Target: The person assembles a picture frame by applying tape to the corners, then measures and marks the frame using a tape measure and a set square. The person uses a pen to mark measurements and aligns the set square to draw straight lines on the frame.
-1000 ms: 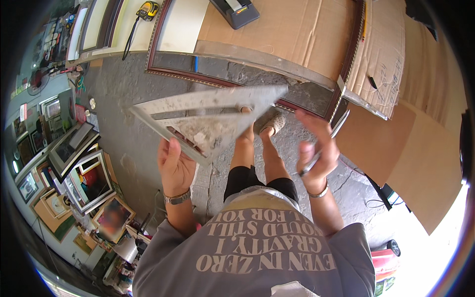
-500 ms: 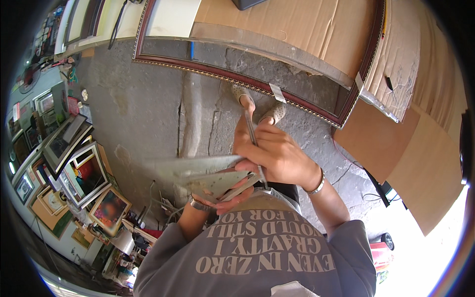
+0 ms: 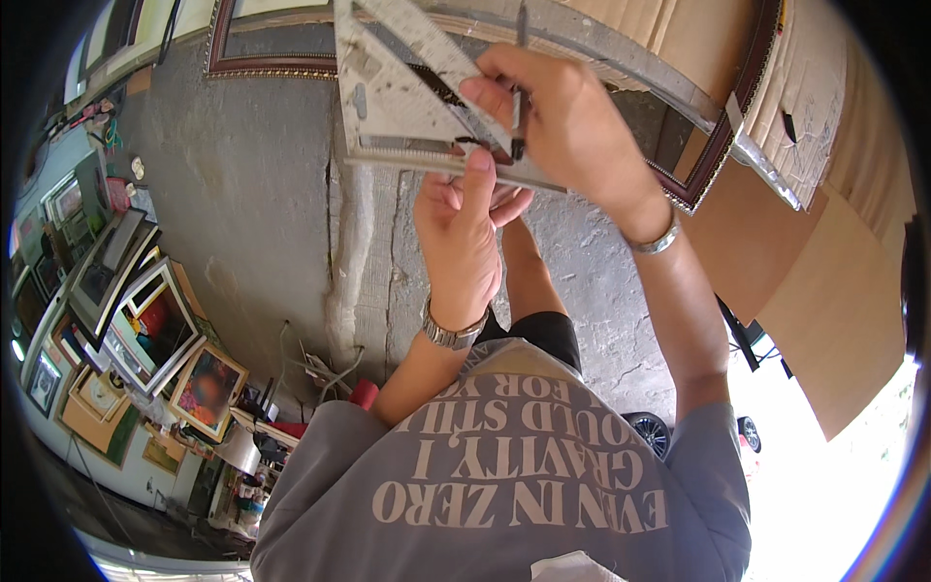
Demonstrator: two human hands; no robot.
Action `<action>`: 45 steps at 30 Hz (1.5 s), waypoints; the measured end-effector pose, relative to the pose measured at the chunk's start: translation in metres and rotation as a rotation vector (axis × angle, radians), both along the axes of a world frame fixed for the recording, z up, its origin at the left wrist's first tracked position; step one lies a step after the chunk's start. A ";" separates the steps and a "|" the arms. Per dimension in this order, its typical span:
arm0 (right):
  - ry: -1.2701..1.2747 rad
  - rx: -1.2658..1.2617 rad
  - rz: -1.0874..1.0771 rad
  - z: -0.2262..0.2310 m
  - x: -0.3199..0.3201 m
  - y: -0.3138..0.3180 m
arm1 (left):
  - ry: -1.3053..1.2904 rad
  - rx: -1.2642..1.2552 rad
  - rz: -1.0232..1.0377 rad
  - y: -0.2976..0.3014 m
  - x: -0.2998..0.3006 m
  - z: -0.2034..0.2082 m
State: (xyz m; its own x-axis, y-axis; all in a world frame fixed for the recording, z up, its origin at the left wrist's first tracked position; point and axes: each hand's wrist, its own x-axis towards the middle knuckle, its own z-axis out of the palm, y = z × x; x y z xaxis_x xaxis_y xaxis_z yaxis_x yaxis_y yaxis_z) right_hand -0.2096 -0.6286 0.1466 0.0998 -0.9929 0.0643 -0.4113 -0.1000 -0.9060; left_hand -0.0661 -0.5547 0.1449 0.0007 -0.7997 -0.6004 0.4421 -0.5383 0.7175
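Note:
My left hand (image 3: 458,242) grips the lower edge of a worn silver metal triangle square (image 3: 364,107), its thumb lying on top. The square is raised over the near side of a workbench. In my right hand (image 3: 587,131) is a slim dark pen-like stick (image 3: 520,131), upright in the picture between thumb and fingers. The curled right fingers are at the square's slanted side; whether they touch it I cannot tell. Beyond both hands lies an empty dark red-brown picture frame (image 3: 276,70) with a beaded gold edge, partly hidden by the square and right hand.
Cardboard (image 3: 669,39) covers the bench under the frame. Brown boards (image 3: 834,320) hang down at the right, near a silver strip (image 3: 766,170). Several framed pictures (image 3: 208,388) lean at the left. Grey concrete floor (image 3: 242,194) lies below.
Both hands have moved up and away from my body with the square and the stick. The square has turned and now shows its flat triangular face.

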 end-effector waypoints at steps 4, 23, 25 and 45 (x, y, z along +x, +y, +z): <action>0.041 0.042 0.061 -0.009 -0.015 -0.015 | -0.047 0.046 0.011 -0.014 -0.003 0.000; 0.143 -0.012 -0.082 -0.023 -0.027 -0.015 | -0.066 -0.276 0.261 -0.048 -0.059 -0.066; 0.102 -0.085 -0.100 -0.019 -0.038 -0.005 | -0.065 -0.307 0.224 -0.051 -0.060 -0.068; 0.310 -0.117 -0.225 -0.031 -0.035 0.087 | -0.254 -0.281 0.251 -0.049 -0.062 -0.079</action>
State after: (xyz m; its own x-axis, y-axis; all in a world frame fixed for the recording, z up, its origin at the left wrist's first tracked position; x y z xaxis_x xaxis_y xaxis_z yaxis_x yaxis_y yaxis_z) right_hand -0.2446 -0.5419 0.1155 -0.0869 -0.9799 0.1795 -0.6870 -0.0716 -0.7231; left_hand -0.1277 -0.6040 0.0659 0.3341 -0.8880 -0.3159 0.3253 -0.2059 0.9229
